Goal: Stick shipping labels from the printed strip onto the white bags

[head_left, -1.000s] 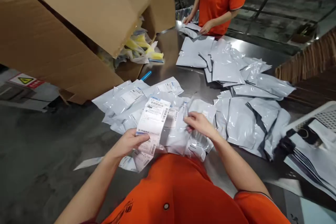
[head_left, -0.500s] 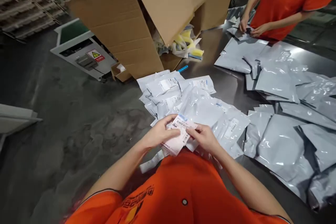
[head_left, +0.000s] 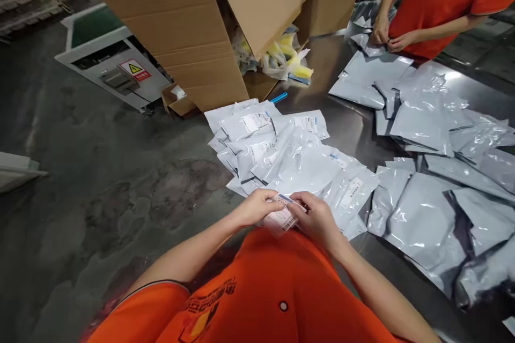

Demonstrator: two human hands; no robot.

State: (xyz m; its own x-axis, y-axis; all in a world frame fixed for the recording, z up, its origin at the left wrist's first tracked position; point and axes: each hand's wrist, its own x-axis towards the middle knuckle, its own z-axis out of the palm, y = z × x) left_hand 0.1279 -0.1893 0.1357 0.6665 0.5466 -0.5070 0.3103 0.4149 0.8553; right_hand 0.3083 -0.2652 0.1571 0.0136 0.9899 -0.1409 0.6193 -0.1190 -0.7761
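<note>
Close to my body I hold a printed shipping label [head_left: 280, 216] with barcodes and a blue band along its top. My left hand [head_left: 257, 207] pinches its left side between thumb and fingers. On the label's right side, my right hand [head_left: 316, 218] is closed at the upper corner. Whether it is one label or a small stack I cannot tell. Just beyond my hands lies a pile of grey-white plastic mailing bags [head_left: 300, 163], several bearing white labels.
A large open cardboard box [head_left: 173, 32] holds yellow and clear-wrapped items [head_left: 287, 59]. More mailing bags [head_left: 422, 220] cover the metal table [head_left: 346, 128] on the right. A co-worker in orange [head_left: 438, 5] handles a bag at the back right. A white machine [head_left: 120, 72] stands left.
The label has tilted and come slightly nearer my body. My right fingers have moved up to its top corner. The co-worker's hands have shifted a little over the bag.
</note>
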